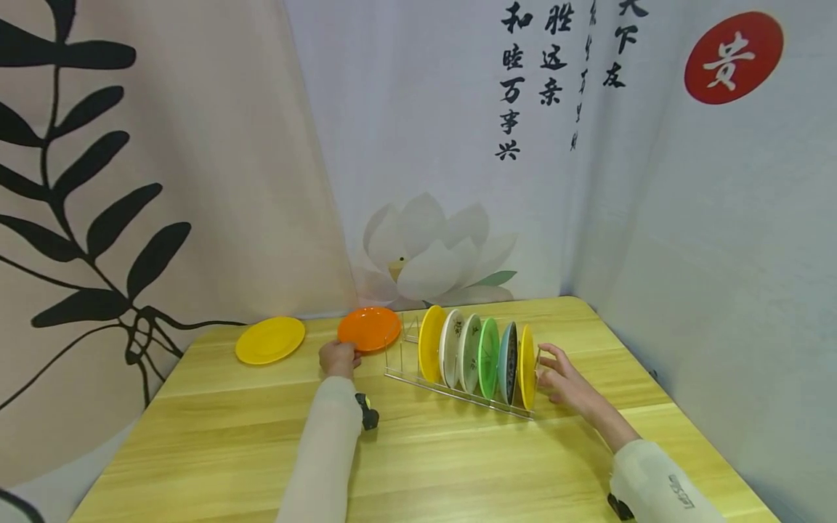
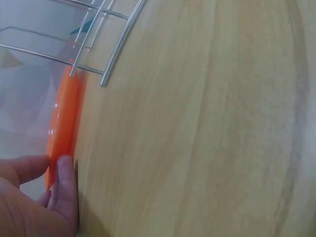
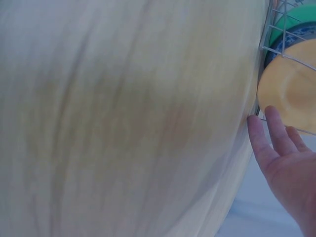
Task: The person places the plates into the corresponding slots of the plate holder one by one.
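Observation:
An orange plate (image 1: 369,329) lies at the back of the table, just left of a wire dish rack (image 1: 458,394). My left hand (image 1: 338,359) pinches its near left rim; in the left wrist view the thumb and fingers (image 2: 66,173) are on either side of the orange edge. Several plates stand upright in the rack: a yellow plate (image 1: 431,343) at the left end, white ones, a green plate (image 1: 488,357), a blue patterned plate (image 1: 507,363) and another yellow plate (image 1: 527,367) at the right end. Beside that end is my right hand (image 1: 567,381), fingers extended near the rack wire and holding nothing.
A second yellow plate (image 1: 270,341) lies flat at the back left of the wooden table (image 1: 458,465). Printed curtains (image 1: 425,145) hang behind the table and along its right side.

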Motion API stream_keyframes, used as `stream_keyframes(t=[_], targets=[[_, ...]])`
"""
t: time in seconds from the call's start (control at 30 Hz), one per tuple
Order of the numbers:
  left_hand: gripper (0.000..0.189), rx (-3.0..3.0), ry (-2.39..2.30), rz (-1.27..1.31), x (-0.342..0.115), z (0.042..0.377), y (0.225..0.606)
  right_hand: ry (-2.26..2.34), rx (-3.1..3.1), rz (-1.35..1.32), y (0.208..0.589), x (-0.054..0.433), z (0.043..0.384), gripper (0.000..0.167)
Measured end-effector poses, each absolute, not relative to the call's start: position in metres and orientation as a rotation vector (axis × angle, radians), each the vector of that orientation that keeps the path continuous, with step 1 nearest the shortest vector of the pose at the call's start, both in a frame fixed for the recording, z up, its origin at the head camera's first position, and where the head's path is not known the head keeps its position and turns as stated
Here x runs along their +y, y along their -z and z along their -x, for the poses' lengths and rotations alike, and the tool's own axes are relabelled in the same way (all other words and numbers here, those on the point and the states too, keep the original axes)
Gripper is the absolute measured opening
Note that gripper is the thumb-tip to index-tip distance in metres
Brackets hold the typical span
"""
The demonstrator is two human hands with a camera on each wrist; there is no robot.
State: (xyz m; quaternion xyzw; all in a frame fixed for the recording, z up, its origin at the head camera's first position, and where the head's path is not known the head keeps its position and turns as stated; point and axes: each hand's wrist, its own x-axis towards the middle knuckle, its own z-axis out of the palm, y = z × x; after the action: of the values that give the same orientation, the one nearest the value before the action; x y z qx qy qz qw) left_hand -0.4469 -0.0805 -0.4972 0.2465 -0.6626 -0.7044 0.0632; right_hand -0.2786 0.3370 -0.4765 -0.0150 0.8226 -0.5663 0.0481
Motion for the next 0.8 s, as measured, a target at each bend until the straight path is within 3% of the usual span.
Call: stream_keyframes(t=[0.23, 0.53, 0.8], targets=[[0.033, -2.046, 2.009, -0.803, -0.078, 0.451, 0.497, 1.725, 2.513, 0.028, 0.476, 0.336, 0.278, 0.067], [0.052, -2.02, 2.127, -0.8, -0.089, 0.446, 0.489, 1.725, 2.506, 0.04, 0.475, 0.331, 0.275, 0.067], [0.056, -1.931, 2.269, -0.717, -0.108, 0.436, 0.485, 1.708, 2.525, 0.036, 0.473, 0.332, 0.273, 0.068]])
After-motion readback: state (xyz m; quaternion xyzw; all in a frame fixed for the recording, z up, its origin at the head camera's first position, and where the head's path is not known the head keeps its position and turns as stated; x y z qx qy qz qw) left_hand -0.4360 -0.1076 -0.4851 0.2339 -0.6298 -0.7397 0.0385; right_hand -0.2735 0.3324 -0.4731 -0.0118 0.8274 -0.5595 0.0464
